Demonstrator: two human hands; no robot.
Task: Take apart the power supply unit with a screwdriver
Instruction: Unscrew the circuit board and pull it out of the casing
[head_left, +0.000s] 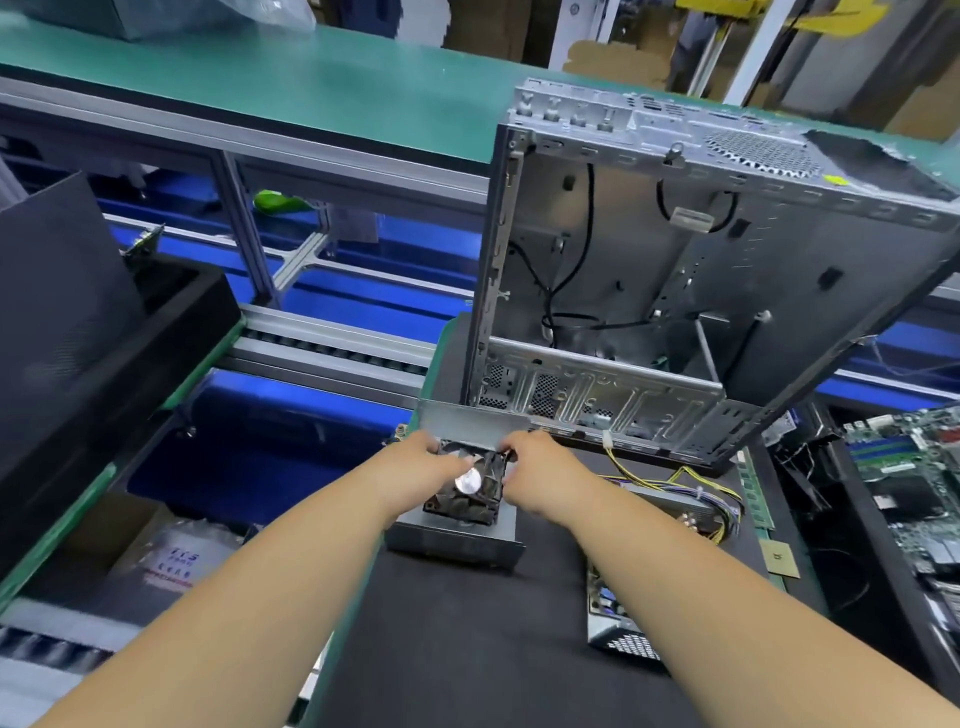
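The grey metal cover of the power supply unit (457, 543) lies on the black mat, its far wall standing upright. Inside it sits a black cooling fan (470, 491) with a silver round hub label. My left hand (421, 467) grips the fan's left side. My right hand (540, 470) grips its right side at the far corner. The rest of the power supply (623, 623), a metal tray with a circuit board and a bundle of yellow and black wires (675, 486), lies to the right on the mat. No screwdriver is in view.
An emptied grey computer case (675, 291) stands just behind the hands. Motherboards (914, 483) are piled at the right edge. A small square chip (779, 558) lies on the green strip. A black case panel (78, 322) leans at the left, above a blue bin (270, 441).
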